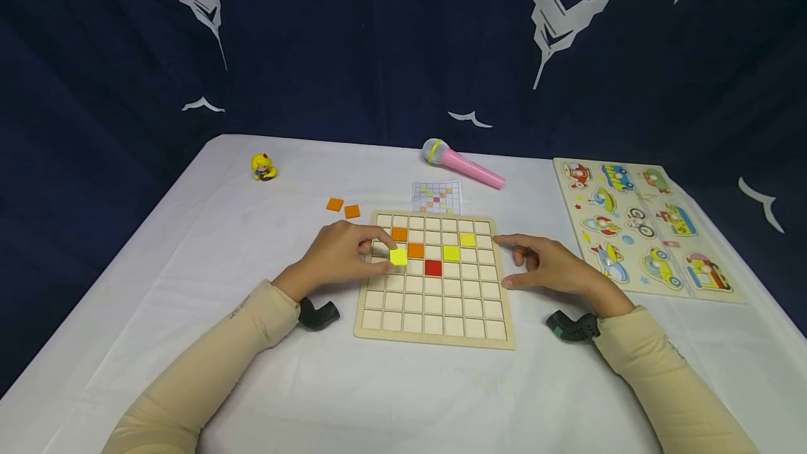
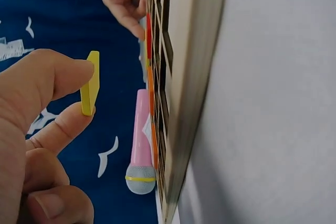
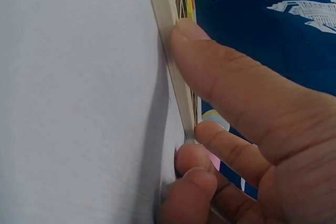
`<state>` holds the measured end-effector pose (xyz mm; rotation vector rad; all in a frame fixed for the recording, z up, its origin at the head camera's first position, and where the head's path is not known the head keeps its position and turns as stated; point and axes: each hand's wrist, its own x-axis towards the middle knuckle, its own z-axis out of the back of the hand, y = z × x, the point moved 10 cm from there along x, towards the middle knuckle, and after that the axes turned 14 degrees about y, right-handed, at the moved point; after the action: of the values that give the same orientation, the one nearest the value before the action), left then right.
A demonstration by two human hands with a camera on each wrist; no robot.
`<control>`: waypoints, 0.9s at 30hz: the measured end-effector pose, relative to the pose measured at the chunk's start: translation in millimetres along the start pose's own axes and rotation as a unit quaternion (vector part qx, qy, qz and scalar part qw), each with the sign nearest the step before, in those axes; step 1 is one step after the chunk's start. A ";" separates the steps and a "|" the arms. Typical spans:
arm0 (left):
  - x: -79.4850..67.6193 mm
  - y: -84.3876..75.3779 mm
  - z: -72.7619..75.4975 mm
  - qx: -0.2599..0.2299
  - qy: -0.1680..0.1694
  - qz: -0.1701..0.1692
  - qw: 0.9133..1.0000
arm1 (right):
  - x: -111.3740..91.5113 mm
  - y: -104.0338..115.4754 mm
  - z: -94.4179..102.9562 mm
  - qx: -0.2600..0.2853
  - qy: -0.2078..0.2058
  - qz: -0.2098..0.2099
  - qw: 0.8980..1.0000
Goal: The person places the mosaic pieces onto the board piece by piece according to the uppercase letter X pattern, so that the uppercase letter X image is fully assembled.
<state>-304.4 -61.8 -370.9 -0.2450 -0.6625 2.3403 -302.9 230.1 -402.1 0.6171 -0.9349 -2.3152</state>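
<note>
A pale wooden grid board (image 1: pixel 435 336) lies on the white-covered table. Between thumb and index finger, my left hand (image 1: pixel 343 252) pinches a yellow square tile (image 1: pixel 398 257), held above the board's left columns; the left wrist view shows that tile (image 2: pixel 90 83) edge-on, apart from the board. Set in the grid are two orange tiles (image 1: pixel 415 250), a red tile (image 1: pixel 433 268) and two more yellow tiles (image 1: pixel 450 253), roughly in a V. My right hand (image 1: pixel 547 265) rests against the board's right edge, thumb and index fingertip touching the rim, other fingers curled below.
Two loose orange tiles (image 1: pixel 343 207) lie beyond the board's back left corner. A printed pattern card (image 1: pixel 437 197) sits behind the board, with a pink toy microphone (image 1: pixel 469 167) farther back. A yellow-haired figurine (image 1: pixel 263 167) stands back left; a picture puzzle board (image 1: pixel 637 230) lies right.
</note>
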 end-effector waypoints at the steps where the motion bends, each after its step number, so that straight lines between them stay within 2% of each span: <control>1: 0.7 -1.7 -1.1 0.004 0.005 -0.001 1.000 | -0.2 0.0 -0.1 0.000 0.000 0.000 1.000; 7: 4.1 -9.3 -9.3 0.026 0.039 -0.004 0.999 | -0.8 -1.3 -0.2 -0.002 0.000 0.003 1.000; 18: 8.5 -24.7 -20.1 0.073 0.083 -0.023 0.994 | 0.7 -0.9 0.0 0.000 0.002 0.000 1.000; 27: 17.4 -29.5 -30.2 0.072 0.116 -0.017 0.990 | 0.6 -0.9 -0.1 0.003 0.001 -0.008 1.000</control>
<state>-290.4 -19.6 -381.2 -0.4289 -0.3793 2.2690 -303.5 230.3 -402.9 0.6314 -0.9382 -2.3255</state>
